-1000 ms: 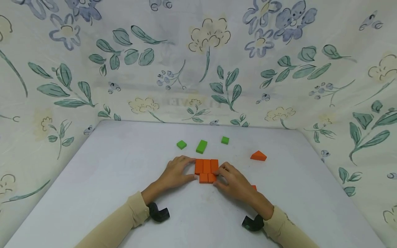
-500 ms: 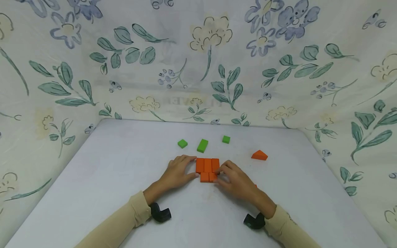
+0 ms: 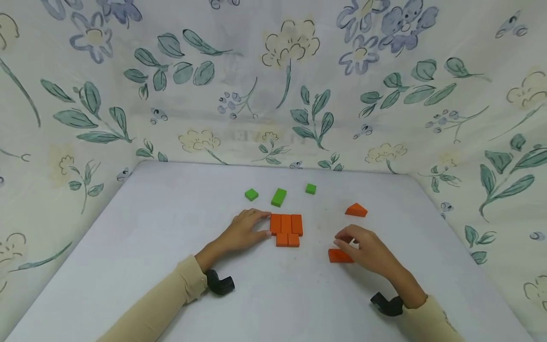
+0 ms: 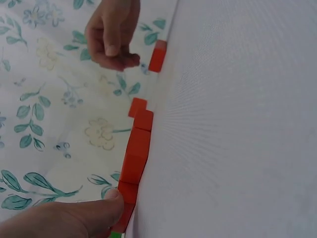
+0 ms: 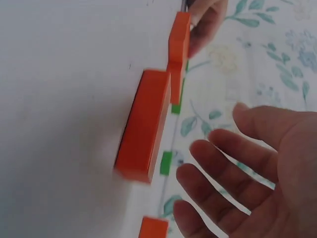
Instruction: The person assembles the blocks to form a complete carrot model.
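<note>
On the white table, orange blocks [image 3: 286, 223] stand side by side: a row of three longer ones, with two smaller orange blocks [image 3: 287, 240] against its near side. My left hand [image 3: 243, 230] touches the left end of the row with thumb and index fingertip. The left wrist view shows the thumb [image 4: 101, 213] against an orange block. My right hand [image 3: 367, 247] hovers over a separate long orange block [image 3: 339, 256], partly covering it in the head view. In the right wrist view its fingers [image 5: 213, 163] are relaxed and apart from that block [image 5: 143, 126], holding nothing.
An orange triangular block [image 3: 356, 210] lies farther back on the right. Behind the row are a green oblong block [image 3: 279, 197] and two small green blocks, one at left [image 3: 251, 194] and one at right [image 3: 311, 189]. Floral cloth [image 3: 239, 95] hangs around the table.
My right hand has left the right-hand small orange block and moved right, over the separate long orange block. My left hand stays at the row's left end.
</note>
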`<state>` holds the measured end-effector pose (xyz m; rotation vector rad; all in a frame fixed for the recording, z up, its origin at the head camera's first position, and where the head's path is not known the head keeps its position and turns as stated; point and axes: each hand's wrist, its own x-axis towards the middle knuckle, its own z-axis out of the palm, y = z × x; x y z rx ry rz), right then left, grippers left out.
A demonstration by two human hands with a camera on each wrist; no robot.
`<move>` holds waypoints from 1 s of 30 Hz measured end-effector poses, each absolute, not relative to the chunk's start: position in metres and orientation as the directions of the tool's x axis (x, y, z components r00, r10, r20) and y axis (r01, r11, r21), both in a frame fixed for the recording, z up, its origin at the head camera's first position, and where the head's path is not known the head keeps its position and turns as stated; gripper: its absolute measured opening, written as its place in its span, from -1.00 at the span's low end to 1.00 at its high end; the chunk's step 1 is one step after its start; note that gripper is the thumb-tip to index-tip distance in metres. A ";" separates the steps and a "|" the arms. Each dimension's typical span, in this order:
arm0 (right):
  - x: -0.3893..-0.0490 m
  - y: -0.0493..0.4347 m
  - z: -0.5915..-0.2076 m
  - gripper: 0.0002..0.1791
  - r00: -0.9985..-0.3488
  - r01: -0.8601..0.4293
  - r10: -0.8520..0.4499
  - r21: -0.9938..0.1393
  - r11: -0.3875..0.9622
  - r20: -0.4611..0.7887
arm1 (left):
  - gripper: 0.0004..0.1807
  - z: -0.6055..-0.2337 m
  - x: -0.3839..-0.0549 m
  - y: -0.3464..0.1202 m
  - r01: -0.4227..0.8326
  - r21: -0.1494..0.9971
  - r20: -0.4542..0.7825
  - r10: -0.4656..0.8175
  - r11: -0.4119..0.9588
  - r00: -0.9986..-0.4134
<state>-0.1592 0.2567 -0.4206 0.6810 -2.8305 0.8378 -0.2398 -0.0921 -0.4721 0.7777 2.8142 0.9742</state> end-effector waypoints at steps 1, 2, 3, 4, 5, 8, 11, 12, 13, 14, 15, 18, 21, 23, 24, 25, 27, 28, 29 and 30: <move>-0.158 0.262 -0.421 -0.86 -0.893 -0.449 -0.390 -0.490 0.747 0.223 | -0.37 -0.472 -0.240 -0.092 0.439 0.599 0.098 0.483 0.670 -0.870; -0.156 0.267 -0.422 -0.86 -0.894 -0.447 -0.393 -0.489 0.749 0.215 | -0.38 -0.472 -0.240 -0.092 0.439 0.604 0.097 0.485 0.666 -0.869; -0.155 0.272 -0.422 -0.85 -0.895 -0.444 -0.396 -0.486 0.753 0.205 | -0.38 -0.472 -0.241 -0.092 0.438 0.607 0.097 0.486 0.663 -0.869; -0.154 0.277 -0.422 -0.84 -0.898 -0.436 -0.398 -0.484 0.759 0.186 | -0.39 -0.471 -0.241 -0.092 0.437 0.611 0.098 0.485 0.660 -0.869; -0.154 0.281 -0.422 -0.83 -0.901 -0.429 -0.400 -0.483 0.763 0.168 | -0.39 -0.471 -0.241 -0.092 0.438 0.614 0.101 0.485 0.657 -0.869; -0.153 0.290 -0.419 -0.79 -0.912 -0.387 -0.404 -0.490 0.781 0.077 | -0.41 -0.474 -0.242 -0.092 0.439 0.613 0.109 0.481 0.656 -0.870; -0.153 0.294 -0.418 -0.72 -0.907 -0.353 -0.420 -0.522 0.776 -0.010 | -0.42 -0.476 -0.242 -0.092 0.438 0.613 0.109 0.478 0.658 -0.871; -0.152 0.295 -0.418 -0.69 -0.903 -0.349 -0.429 -0.534 0.770 -0.029 | -0.42 -0.476 -0.242 -0.092 0.436 0.614 0.107 0.479 0.658 -0.872; -0.152 0.296 -0.419 -0.67 -0.895 -0.355 -0.445 -0.542 0.762 -0.038 | -0.42 -0.476 -0.241 -0.093 0.438 0.615 0.109 0.480 0.656 -0.871; -0.152 0.296 -0.420 -0.66 -0.887 -0.368 -0.461 -0.546 0.752 -0.038 | -0.41 -0.476 -0.241 -0.093 0.437 0.619 0.108 0.480 0.653 -0.871; -0.152 0.296 -0.421 -0.65 -0.880 -0.380 -0.475 -0.552 0.742 -0.033 | -0.41 -0.475 -0.240 -0.093 0.437 0.620 0.109 0.480 0.652 -0.870; -0.152 0.294 -0.427 -0.66 -0.857 -0.440 -0.515 -0.539 0.719 0.012 | -0.41 -0.475 -0.239 -0.093 0.436 0.621 0.109 0.479 0.651 -0.871; -0.151 0.294 -0.430 -0.70 -0.846 -0.481 -0.530 -0.508 0.715 0.055 | -0.41 -0.475 -0.239 -0.093 0.433 0.620 0.105 0.478 0.655 -0.872; -0.151 0.293 -0.431 -0.72 -0.840 -0.501 -0.537 -0.487 0.715 0.077 | -0.41 -0.475 -0.239 -0.092 0.434 0.619 0.104 0.480 0.654 -0.871; -0.151 0.292 -0.431 -0.73 -0.840 -0.504 -0.536 -0.481 0.717 0.082 | -0.41 -0.474 -0.239 -0.092 0.435 0.618 0.103 0.482 0.654 -0.870; -0.150 0.290 -0.431 -0.73 -0.839 -0.512 -0.536 -0.477 0.715 0.097 | -0.41 -0.474 -0.239 -0.092 0.437 0.617 0.102 0.484 0.655 -0.869; -0.151 0.286 -0.430 -0.75 -0.836 -0.520 -0.535 -0.480 0.706 0.118 | -0.41 -0.474 -0.239 -0.092 0.439 0.614 0.102 0.485 0.657 -0.868; -0.151 0.283 -0.429 -0.75 -0.833 -0.527 -0.538 -0.485 0.698 0.130 | -0.41 -0.474 -0.239 -0.092 0.439 0.613 0.103 0.485 0.657 -0.869; -0.151 0.278 -0.428 -0.76 -0.831 -0.532 -0.537 -0.492 0.690 0.145 | -0.40 -0.473 -0.238 -0.092 0.437 0.614 0.102 0.483 0.657 -0.870; -0.152 0.274 -0.427 -0.76 -0.827 -0.539 -0.540 -0.497 0.680 0.159 | -0.41 -0.473 -0.238 -0.093 0.435 0.615 0.102 0.481 0.657 -0.871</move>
